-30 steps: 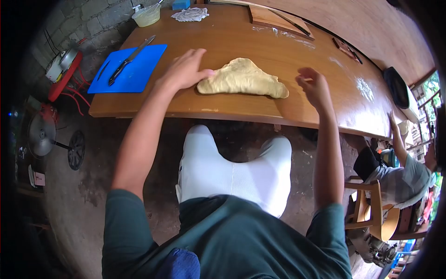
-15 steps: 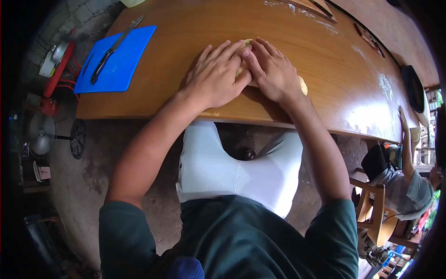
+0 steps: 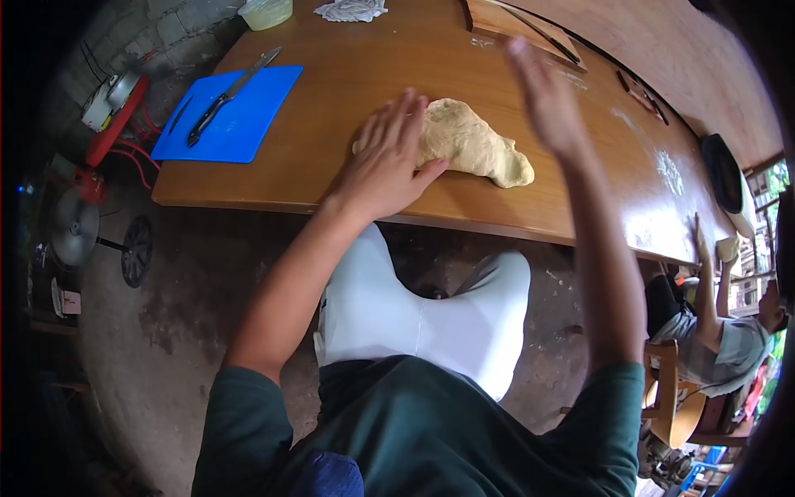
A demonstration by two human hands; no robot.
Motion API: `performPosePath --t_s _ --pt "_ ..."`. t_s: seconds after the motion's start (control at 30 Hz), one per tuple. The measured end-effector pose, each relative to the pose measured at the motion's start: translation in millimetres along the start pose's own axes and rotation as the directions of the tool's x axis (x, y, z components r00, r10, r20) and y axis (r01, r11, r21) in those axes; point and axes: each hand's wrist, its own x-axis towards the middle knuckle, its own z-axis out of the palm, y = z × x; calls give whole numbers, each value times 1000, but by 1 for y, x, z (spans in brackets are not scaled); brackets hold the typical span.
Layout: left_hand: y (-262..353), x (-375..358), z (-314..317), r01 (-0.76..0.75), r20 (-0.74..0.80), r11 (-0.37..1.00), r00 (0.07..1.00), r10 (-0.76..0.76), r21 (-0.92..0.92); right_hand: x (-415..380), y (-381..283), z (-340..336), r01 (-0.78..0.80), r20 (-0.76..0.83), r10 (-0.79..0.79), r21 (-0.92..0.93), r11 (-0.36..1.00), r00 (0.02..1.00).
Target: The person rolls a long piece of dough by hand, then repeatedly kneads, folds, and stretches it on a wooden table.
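A lump of pale yellow dough [image 3: 472, 145] lies on the wooden table [image 3: 290, 178] near its front edge, long and uneven with a narrower right end. My left hand [image 3: 385, 161] rests flat over the dough's left end, fingers stretched out and covering part of it. Raised above and to the right of the dough, my right hand [image 3: 546, 103] touches nothing and looks blurred by motion. Its fingers are extended and it holds nothing I can see.
On the left are a blue cutting board [image 3: 261, 128] and a knife [image 3: 217, 108]. A plastic tub [image 3: 267, 12], a white cloth [image 3: 352, 9] and a wooden board [image 3: 489, 18] sit at the far side. Another person [image 3: 737, 344] is at the right end. White powder [image 3: 669, 172] marks the tabletop.
Both hands were together pressing on the dough. My right hand has lifted away up and to the right, uncovering most of the dough; my left hand stays on its left end.
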Motion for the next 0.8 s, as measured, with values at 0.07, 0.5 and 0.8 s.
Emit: performPosePath --t_s 0.07,0.5,0.8 --pt "-7 -13 -15 69 61 998 996 -70 12 18 -66 -47 242 -92 -279 -290 926 956" --pt "-23 -27 -18 69 -203 996 976 -77 -49 -8 37 113 495 136 -526 -591 637 840" --pt "-22 -36 -18 -20 -414 962 905 -99 -273 104 -70 -30 246 -194 -536 -728 640 821"
